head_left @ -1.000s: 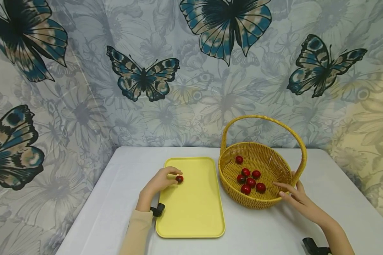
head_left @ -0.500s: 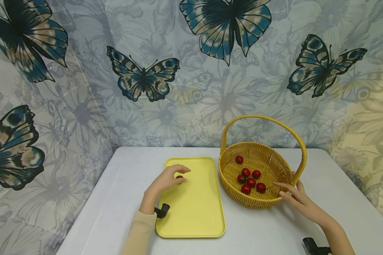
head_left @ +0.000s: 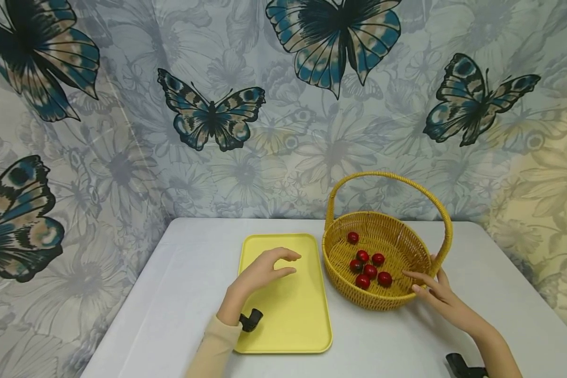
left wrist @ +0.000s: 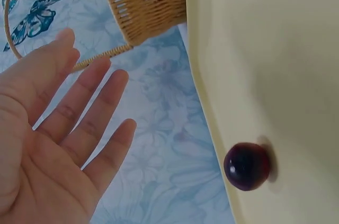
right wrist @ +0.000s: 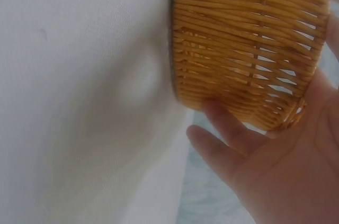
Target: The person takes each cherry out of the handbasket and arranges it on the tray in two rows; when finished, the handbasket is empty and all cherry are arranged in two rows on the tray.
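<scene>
My left hand hovers over the yellow tray, fingers apart and holding nothing. On that tray one dark red cherry lies near the edge in the left wrist view; the hand hides it from the head view. To the right of the tray is a round wicker basket with a tall arched handle. Several red cherries lie inside it. My right hand grips the basket's right rim beside the handle's foot, with fingers against the outer wicker wall in the right wrist view.
Tray and basket stand on a white-covered table. A cloth wall with butterfly prints rises behind the table's back edge. A dark wrist camera on the left wrist hangs over the tray.
My left hand has let go of the cherry on the tray, opened its fingers and moved right, toward the basket. The right hand keeps its hold on the rim.
</scene>
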`<state>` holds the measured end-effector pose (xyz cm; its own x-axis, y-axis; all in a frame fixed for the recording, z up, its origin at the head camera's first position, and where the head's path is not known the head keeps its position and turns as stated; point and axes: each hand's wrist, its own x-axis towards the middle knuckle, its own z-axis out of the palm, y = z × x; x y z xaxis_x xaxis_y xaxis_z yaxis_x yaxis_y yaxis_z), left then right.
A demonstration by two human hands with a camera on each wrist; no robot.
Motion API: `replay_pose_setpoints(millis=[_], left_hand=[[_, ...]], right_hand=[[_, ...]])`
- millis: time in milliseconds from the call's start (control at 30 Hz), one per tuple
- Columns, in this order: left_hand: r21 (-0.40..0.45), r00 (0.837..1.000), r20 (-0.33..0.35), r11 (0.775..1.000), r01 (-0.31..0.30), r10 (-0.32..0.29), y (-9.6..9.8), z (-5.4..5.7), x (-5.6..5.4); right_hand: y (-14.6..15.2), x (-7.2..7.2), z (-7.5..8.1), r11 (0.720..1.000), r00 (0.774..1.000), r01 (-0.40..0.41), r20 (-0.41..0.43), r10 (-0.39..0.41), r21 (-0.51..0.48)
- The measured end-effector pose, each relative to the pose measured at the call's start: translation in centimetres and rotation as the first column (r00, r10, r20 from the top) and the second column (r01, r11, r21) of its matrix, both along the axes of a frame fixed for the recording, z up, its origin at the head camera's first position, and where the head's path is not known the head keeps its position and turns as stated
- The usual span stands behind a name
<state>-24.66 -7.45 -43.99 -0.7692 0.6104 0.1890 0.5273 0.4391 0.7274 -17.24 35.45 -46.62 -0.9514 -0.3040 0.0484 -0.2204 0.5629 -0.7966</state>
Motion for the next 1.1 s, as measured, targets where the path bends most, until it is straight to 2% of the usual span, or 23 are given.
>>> replay_pose_setpoints(millis=[300, 600, 900, 1100], left_hand=[[0.003, 1.0, -0.002, 1.0, 0.026, -0.026, 1.6, -0.1, 0.2], [-0.011, 0.995, -0.071, 0.998, 0.069, -0.069, 3.4, -0.1, -0.2], [-0.06, 0.981, -0.163, 0.994, 0.093, -0.102, 5.3, 0.9, -1.0], [-0.08, 0.975, -0.186, 0.991, 0.106, -0.119, 6.8, 1.5, -1.7]], right_hand=[[0.0, 0.0, 0.0, 1.0, 1.0, 0.008, 0.01, -0.008, 0.016], [-0.3, 0.0, 0.1, 0.999, 1.0, 0.014, 0.016, -0.014, 0.043], [-0.2, 0.1, 0.1, 0.999, 1.0, 0.013, 0.006, -0.013, 0.042], [-0.1, 0.1, 0.1, 0.998, 1.0, 0.018, -0.004, -0.018, 0.052]])
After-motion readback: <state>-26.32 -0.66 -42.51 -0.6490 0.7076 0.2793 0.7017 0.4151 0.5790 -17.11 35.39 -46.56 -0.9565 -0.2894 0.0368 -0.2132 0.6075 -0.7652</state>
